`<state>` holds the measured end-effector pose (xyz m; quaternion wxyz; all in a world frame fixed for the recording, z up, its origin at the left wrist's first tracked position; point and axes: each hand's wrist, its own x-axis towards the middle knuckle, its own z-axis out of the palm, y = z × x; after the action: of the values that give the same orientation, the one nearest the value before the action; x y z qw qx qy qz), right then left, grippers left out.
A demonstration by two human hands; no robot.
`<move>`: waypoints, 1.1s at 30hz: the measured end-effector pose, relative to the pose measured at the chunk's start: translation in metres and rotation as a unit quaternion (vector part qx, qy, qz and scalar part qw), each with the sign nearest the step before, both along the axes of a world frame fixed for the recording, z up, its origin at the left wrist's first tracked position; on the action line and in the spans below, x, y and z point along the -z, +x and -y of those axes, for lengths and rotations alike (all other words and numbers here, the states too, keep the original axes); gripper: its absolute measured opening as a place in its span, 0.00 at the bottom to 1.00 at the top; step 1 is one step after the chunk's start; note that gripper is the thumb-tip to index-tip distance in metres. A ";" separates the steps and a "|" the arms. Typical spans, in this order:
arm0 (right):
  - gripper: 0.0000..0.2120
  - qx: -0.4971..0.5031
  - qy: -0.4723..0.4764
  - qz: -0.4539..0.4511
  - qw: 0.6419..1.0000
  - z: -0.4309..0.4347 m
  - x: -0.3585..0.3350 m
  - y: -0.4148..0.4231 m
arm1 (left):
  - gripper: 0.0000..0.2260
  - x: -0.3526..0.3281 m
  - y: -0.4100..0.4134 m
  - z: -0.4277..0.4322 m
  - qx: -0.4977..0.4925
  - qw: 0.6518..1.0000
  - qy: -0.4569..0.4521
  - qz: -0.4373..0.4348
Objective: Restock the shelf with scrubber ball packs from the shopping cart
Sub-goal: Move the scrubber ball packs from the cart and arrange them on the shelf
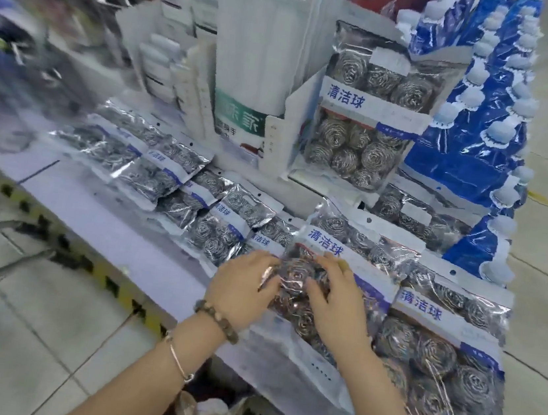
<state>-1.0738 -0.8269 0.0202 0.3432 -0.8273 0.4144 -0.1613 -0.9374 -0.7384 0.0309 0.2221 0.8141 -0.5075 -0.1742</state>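
Note:
A clear scrubber ball pack [350, 247] with a white and blue label lies flat on the pale shelf [119, 222]. My left hand [241, 289] grips its left edge, and my right hand [337, 301] rests on top with fingers curled over the steel balls. Another large pack [439, 338] lies just to the right, touching it. Several smaller packs [173, 174] lie in a row to the left. One more large pack [371, 105] stands upright in a white divider at the back. The shopping cart is out of view.
A tall white and green package [253, 53] stands behind the row. Blue packages with white caps [476, 121] fill the right side. The shelf's front edge carries a yellow and black strip [108, 283], with tiled floor [9, 330] below. The left background is blurred.

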 end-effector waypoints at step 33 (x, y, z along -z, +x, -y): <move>0.19 -0.491 0.032 -0.106 0.864 -0.347 0.041 0.428 | 0.13 0.049 0.279 -0.468 -0.606 0.787 -0.051 -0.103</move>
<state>-0.6458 -0.4803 -0.0211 0.3581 -0.9246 -0.0064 0.1297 -0.6589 -0.2704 -0.0181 0.3738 0.9193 0.1077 -0.0603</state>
